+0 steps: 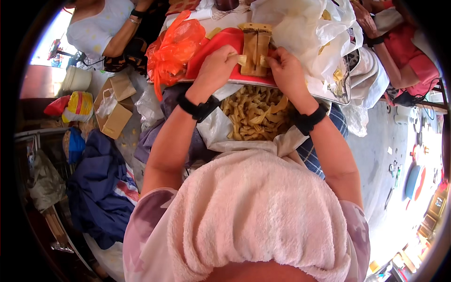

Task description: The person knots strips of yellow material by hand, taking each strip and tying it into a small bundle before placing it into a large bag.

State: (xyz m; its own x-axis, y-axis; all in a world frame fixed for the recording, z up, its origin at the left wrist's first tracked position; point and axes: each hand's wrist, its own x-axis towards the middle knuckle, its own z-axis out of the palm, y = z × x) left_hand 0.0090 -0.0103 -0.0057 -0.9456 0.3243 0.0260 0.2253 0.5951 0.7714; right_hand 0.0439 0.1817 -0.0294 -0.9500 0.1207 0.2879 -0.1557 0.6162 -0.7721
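A brown wooden tool [256, 44] with a slot down its middle stands on a red cloth [225, 42] at the table's near edge. From its left side sticks out a pale yellow strip [242, 60], which my left hand [217, 68] pinches between closed fingertips. On the other side my right hand [289, 73] is closed in a pinch on the pale strip's other end, beside the tool. Whether the strip is one piece is hidden by the wood. Below my hands, a white bag [213, 124] on my lap holds many folded yellow-brown strips [256, 113].
An orange plastic bag [176, 44] lies left of the cloth. White plastic sheeting [300, 33] with yellowish pieces covers the table's right. People sit at the far left and far right. On the floor at left are a cardboard box [115, 105] and dark blue fabric [101, 188].
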